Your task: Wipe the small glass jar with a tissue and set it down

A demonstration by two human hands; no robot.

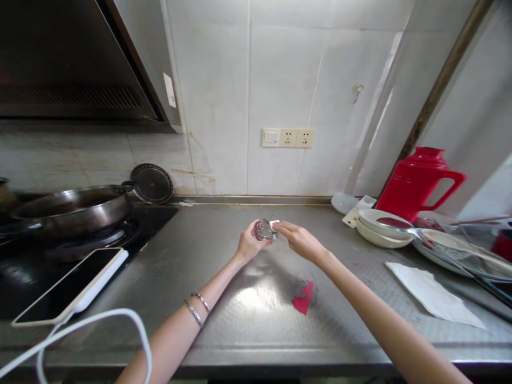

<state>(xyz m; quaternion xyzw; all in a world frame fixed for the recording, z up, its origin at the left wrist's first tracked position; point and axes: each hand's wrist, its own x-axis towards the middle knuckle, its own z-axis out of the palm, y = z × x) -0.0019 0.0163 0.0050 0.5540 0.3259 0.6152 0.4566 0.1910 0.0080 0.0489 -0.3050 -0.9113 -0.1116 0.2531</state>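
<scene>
Over a stainless-steel kitchen counter point(256, 320), a person holds a small crumpled foil-like wrapper point(265, 230) between both bare hands, raised clear of the worktop at the middle of the frame. The left hand point(251, 242) is curled around the silvery piece from the left and beneath, fingers closed on it; the right hand point(299, 240) meets it from the right, thumb and forefinger pinched on a pale tab at its edge. The wrapper sits between the two hands and touches both, with more of it cupped in the left palm; its long axis cannot be told, as the piece is too small and bunched. Two bracelets point(197, 308) circle the left forearm. Below the hands, a torn red scrap point(303, 298) lies on the counter. To the left rest a phone point(68, 287) with a white cable point(96, 325) and a dark wok point(72, 208) on the hob; to the right, a paper napkin point(432, 293), stacked dishes point(384, 226) and a red thermos jug point(418, 181).
</scene>
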